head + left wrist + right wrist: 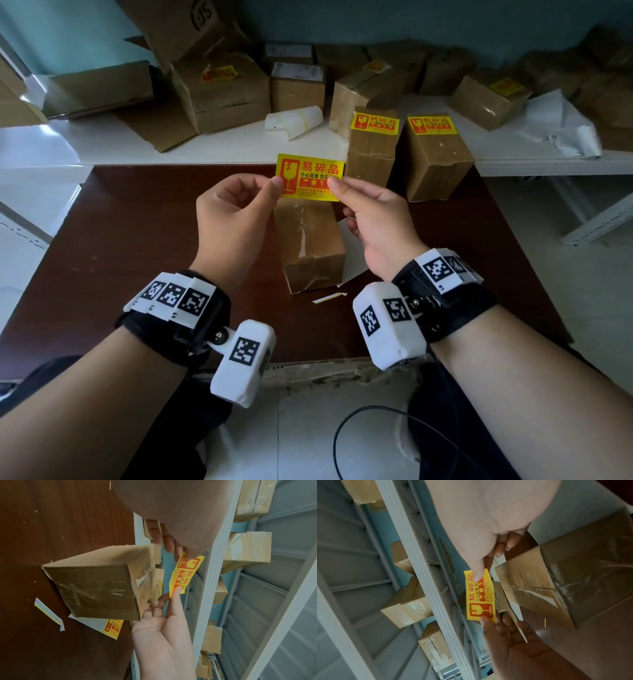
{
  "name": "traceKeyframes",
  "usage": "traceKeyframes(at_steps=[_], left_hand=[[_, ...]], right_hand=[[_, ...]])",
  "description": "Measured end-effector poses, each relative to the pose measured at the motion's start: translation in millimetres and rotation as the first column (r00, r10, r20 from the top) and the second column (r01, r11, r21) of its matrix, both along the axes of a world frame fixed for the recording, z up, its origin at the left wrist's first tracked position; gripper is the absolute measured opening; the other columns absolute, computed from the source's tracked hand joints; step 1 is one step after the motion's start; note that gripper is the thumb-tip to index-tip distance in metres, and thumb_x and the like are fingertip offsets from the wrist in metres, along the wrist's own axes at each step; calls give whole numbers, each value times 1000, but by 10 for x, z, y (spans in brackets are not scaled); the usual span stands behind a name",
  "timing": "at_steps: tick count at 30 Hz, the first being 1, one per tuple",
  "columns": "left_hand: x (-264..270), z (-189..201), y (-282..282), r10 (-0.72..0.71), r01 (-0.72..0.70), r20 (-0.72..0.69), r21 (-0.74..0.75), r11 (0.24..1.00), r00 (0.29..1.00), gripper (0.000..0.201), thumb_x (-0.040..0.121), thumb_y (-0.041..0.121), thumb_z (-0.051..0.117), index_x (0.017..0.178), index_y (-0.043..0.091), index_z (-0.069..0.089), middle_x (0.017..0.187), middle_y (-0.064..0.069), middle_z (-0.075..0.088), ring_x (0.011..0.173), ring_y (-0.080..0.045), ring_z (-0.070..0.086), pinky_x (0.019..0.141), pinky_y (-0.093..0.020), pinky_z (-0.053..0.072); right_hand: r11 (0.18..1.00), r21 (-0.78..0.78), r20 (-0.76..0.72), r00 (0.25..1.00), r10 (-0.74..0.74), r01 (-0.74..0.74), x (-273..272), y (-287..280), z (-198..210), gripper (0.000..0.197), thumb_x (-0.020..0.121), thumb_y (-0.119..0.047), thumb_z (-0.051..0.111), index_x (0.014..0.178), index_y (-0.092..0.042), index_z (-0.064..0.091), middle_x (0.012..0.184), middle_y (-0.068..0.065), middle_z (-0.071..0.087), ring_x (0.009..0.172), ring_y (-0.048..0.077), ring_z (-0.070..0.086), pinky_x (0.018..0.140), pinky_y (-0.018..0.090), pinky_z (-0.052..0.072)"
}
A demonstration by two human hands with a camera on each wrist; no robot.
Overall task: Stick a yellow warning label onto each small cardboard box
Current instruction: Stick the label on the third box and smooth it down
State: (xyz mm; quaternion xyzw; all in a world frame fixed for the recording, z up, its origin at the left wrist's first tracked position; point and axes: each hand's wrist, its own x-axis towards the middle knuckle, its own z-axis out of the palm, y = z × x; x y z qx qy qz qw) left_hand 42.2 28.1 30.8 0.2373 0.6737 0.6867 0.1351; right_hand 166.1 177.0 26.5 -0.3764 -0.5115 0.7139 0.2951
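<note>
Both hands are up mid-frame: left hand (236,212) and right hand (373,219) each pinch an end of the yellow label (310,176), held above the plain box (310,245) on the table (137,240). Two labelled boxes (404,154) sit behind, upper right.

An unlabelled box (310,245) lies near the middle of the worktop (137,240), on a backing sheet (352,260) that shows at its right side. Above the box's far end, the left hand (233,212) and right hand (373,219) each pinch one end of a label (310,176). Two labelled boxes (373,150) (436,156) stand side by side at the worktop's far edge, right of centre, and a paper strip (329,297) lies in front of the unlabelled box.
</note>
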Motion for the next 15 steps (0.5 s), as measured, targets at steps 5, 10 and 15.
traceKeyframes(at_steps=[5, 10, 15], left_hand=[[-21, -47, 32, 22, -21, 55, -25, 999, 998, 17, 100, 25, 82, 85, 18, 77, 74, 0, 72, 63, -8, 61, 62, -22, 52], [-22, -68, 47, 5, -2, 68, -34, 999, 998, 18, 100, 25, 81, 85, 16, 76, 77, 1, 72, 63, -5, 59, 62, -19, 52], [-44, -46, 36, -31, 30, 103, 13, 999, 994, 17, 98, 24, 84, 86, 16, 75, 78, 4, 74, 68, -9, 62, 68, -23, 55]], right_hand=[[1000, 7, 0, 1000, -12, 12, -23, 43, -18, 20, 90, -22, 91, 109, -21, 85, 92, -12, 82, 75, -2, 64, 78, 19, 46], [1000, 20, 28, 1000, 4, -5, -36, 55, -8, 10, 92, -26, 89, 97, -24, 81, 86, -16, 78, 80, 1, 62, 78, 23, 46], [999, 45, -2, 1000, 8, -8, -43, 59, -21, 7, 96, -23, 85, 98, -25, 79, 94, -7, 75, 87, 8, 63, 77, 25, 49]])
